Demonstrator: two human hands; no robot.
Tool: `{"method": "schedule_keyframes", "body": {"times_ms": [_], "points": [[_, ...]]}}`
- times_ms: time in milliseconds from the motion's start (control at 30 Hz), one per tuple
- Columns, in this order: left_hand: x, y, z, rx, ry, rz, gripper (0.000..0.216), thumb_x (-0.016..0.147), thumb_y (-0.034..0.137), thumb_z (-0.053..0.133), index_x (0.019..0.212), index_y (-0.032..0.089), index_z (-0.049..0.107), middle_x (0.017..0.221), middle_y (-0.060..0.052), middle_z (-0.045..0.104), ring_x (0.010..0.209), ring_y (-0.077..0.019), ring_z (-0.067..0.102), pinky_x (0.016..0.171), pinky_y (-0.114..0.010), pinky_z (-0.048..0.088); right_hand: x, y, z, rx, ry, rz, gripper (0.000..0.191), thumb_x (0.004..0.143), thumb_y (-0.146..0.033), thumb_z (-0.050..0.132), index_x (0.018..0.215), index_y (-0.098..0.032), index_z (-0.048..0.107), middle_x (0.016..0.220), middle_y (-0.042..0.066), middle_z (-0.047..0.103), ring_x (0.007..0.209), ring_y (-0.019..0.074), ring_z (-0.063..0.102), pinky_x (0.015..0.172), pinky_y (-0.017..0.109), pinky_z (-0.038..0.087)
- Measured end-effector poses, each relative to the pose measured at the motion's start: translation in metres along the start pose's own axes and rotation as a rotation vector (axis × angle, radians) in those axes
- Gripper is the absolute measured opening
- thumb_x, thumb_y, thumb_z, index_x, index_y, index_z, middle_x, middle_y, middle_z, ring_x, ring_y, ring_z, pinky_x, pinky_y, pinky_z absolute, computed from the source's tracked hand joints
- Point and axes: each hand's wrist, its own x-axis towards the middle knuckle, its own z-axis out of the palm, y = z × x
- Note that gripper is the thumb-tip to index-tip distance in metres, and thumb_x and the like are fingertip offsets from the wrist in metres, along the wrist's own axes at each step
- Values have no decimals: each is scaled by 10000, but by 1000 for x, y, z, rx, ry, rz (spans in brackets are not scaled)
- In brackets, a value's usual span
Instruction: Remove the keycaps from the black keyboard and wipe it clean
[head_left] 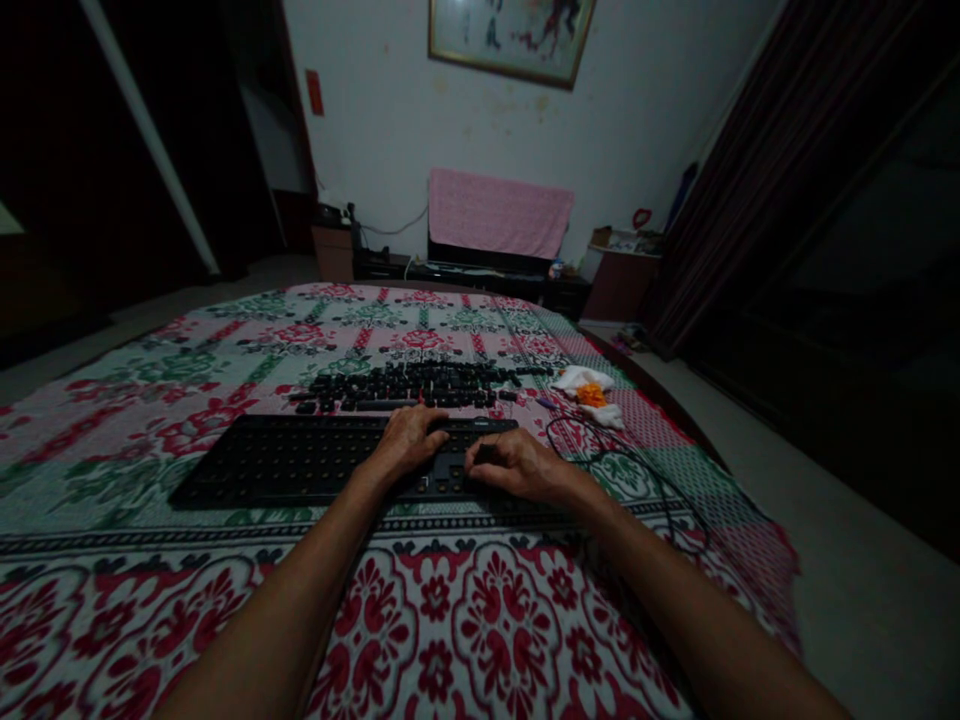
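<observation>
A black keyboard (pixel 285 462) with its keycaps off lies on the patterned bedspread in front of me, bare key posts showing across it. My left hand (pixel 407 437) rests on its upper right half, fingers stretched forward and thumb apart, with no object visible in it. Over the number-pad end, my right hand (pixel 517 463) pinches a small dark piece that looks like a black keycap (pixel 487 453). Loose black keycaps (pixel 450 378) are heaped just behind the keyboard. Among them is a long space bar (pixel 373 405).
A black cable (pixel 637 452) loops to the right of the keyboard. White cloth (pixel 581 378) and an orange crumpled piece (pixel 591 394) lie behind it. The bed's right edge drops to a pale floor (pixel 847 560). Beyond the bed, a pink cloth (pixel 499 212) hangs over a dark screen.
</observation>
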Motion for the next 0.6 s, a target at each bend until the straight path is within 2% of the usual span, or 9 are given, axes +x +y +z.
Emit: {"method": "schedule_keyframes", "body": {"times_ms": [233,400,500,600], "points": [[0,0,1,-17,9,-16,376,774,322,532,1126,217,612,1035,-67,649,994,-223,560,901,-340,408,1,-8,6,-108,43,-41,145,813,-215,501,829,-172,639,642,-36,543,559,72,450,559,167,330],[0,2,0,-15,-1,-15,385,774,321,530,1130,201,614,1028,-84,650,986,-235,566,901,-348,408,-2,6,11,179,116,112,157,801,-292,530,820,-156,606,618,-41,491,540,71,412,518,175,310],[0,2,-1,-22,-8,-4,380,780,313,521,1129,198,613,1044,-89,648,1006,-244,561,903,-359,405,-3,11,13,355,145,174,184,780,-330,560,814,-152,594,637,-35,512,562,76,438,542,183,335],[1,2,-1,-26,-9,-5,383,777,321,528,1133,203,609,1046,-85,648,1001,-241,564,893,-355,409,-3,11,14,439,165,197,204,754,-350,590,788,-149,595,654,-25,544,586,82,473,570,190,363]]}}
